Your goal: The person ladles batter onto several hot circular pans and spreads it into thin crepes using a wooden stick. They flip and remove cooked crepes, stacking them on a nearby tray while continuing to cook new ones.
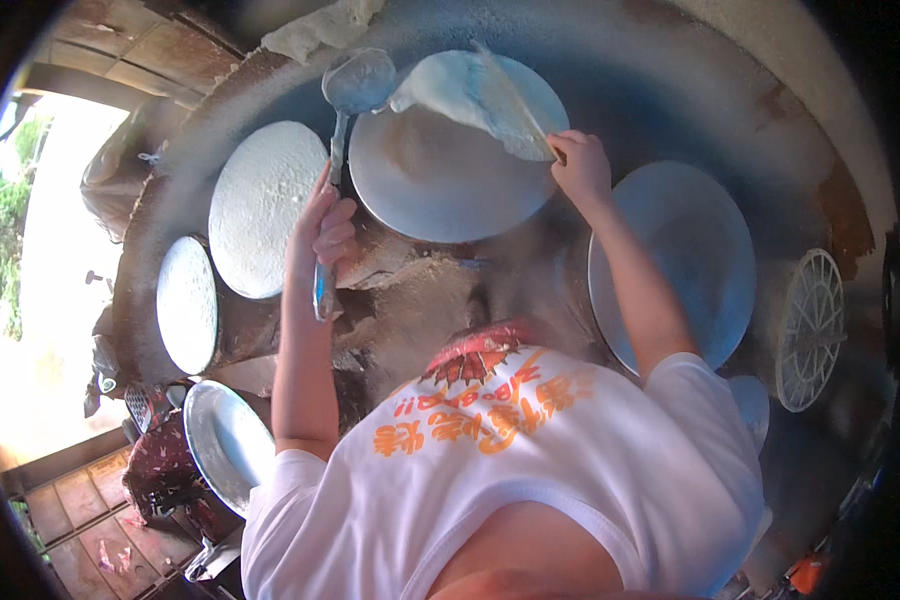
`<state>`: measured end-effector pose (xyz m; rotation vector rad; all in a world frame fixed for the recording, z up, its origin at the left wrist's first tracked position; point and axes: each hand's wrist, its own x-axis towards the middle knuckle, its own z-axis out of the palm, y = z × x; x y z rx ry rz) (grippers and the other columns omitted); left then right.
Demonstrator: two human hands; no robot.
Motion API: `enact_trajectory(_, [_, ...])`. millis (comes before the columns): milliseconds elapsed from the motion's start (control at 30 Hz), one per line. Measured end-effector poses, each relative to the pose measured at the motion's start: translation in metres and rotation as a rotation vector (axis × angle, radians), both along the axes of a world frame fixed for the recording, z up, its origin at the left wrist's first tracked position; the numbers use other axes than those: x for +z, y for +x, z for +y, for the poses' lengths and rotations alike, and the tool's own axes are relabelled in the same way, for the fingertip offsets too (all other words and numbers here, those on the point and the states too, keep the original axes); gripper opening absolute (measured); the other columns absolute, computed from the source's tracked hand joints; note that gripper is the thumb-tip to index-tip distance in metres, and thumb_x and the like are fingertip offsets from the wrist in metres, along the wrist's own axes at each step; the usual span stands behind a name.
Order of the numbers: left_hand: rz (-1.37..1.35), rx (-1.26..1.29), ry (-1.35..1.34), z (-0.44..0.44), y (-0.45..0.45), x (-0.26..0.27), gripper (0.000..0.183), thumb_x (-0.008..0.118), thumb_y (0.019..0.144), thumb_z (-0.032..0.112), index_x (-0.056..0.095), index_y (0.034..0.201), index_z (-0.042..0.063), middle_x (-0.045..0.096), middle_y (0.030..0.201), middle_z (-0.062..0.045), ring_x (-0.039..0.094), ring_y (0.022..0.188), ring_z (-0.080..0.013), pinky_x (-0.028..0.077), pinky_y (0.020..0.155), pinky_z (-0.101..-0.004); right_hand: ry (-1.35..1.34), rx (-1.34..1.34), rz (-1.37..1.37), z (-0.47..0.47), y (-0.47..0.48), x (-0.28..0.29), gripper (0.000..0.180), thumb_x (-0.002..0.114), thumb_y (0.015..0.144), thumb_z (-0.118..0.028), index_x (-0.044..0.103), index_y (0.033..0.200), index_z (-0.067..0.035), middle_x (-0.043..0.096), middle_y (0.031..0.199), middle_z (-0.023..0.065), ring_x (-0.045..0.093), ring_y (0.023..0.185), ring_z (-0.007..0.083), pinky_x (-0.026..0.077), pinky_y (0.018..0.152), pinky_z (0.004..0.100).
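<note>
My left hand [333,225] is closed around the handle of a metal ladle [359,81], whose batter-coated bowl hangs at the upper left edge of the middle round griddle [450,199]. Over the right side of that griddle, my right hand [581,165] grips the end of a thin, flat spreader [516,101], which looks wooden. Pale wet batter [446,86] covers the griddle's far part in an uneven layer. The near part shows bare grey metal with a brownish patch.
Left of the middle stand a round griddle covered with a pale layer [268,210] and a smaller pale round [187,305]. A bare griddle [675,255] lies under my right forearm. A round slatted rack [810,330] is far right; a wide metal basin [225,442] sits lower left. Steam hazes the view.
</note>
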<state>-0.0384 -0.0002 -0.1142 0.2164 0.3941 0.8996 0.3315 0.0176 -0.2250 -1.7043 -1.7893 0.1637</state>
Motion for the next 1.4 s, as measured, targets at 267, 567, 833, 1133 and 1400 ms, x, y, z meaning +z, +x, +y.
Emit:
enact_trajectory(267, [-0.638, -0.161, 0.026, -0.027, 0.026, 0.005, 0.028, 0.034, 0.103, 0.020, 0.045, 0.127, 0.010, 0.037, 0.066, 0.000, 0.036, 0.038, -0.0056, 0.037, 0.033, -0.0179, -0.120, 0.369, 0.125, 0.028, -0.037, 0.015, 0.025, 0.059, 0.069, -0.005, 0.069, 0.091, -0.005, 0.065, 0.093, 0.0153, 0.062, 0.088, 0.0346, 0.049, 0.078, 0.0417])
enact_trajectory(567, [-0.350, 0.080, -0.313, -0.020, 0.046, -0.022, 0.016, 0.040, 0.102, 0.023, 0.049, 0.108, 0.010, 0.037, 0.064, 0.001, 0.032, 0.039, -0.0047, 0.031, 0.031, -0.0179, -0.159, 0.330, 0.068, 0.093, 0.047, 0.000, 0.028, 0.062, 0.068, -0.003, 0.071, 0.094, -0.007, 0.067, 0.095, 0.0126, 0.064, 0.092, 0.0291, 0.050, 0.077, 0.0365])
enact_trajectory(833, [-0.460, 0.215, -0.184, -0.077, 0.039, 0.040, 0.037, 0.035, 0.102, 0.027, 0.035, 0.070, 0.008, 0.035, 0.052, 0.002, 0.037, 0.033, -0.0066, 0.034, 0.030, -0.0210, -0.157, 0.758, 0.114, 0.069, 0.008, 0.009, 0.033, 0.062, 0.067, -0.007, 0.072, 0.099, -0.008, 0.068, 0.098, 0.0132, 0.064, 0.093, 0.0289, 0.050, 0.082, 0.0396])
enact_trajectory(1133, [-0.126, 0.326, -0.240, -0.044, 0.017, 0.019, 0.024, 0.037, 0.103, 0.027, 0.045, 0.088, 0.010, 0.035, 0.057, 0.002, 0.035, 0.041, -0.0061, 0.031, 0.035, -0.0213, -0.332, 0.812, 0.169, 0.124, -0.003, 0.008, 0.033, 0.065, 0.065, -0.006, 0.071, 0.098, -0.006, 0.069, 0.096, 0.0113, 0.065, 0.089, 0.0251, 0.051, 0.077, 0.0340])
enact_trajectory(1400, [0.778, 0.426, -0.129, -0.055, 0.034, 0.036, 0.056, 0.045, 0.098, 0.011, 0.022, 0.148, 0.020, 0.035, 0.063, 0.006, 0.031, 0.041, -0.0013, 0.028, 0.032, -0.0162, -0.425, 0.721, 0.244, 0.117, 0.039, 0.004, 0.035, 0.065, 0.066, -0.006, 0.073, 0.100, -0.010, 0.069, 0.089, 0.0054, 0.060, 0.074, 0.0167, 0.049, 0.072, 0.0302])
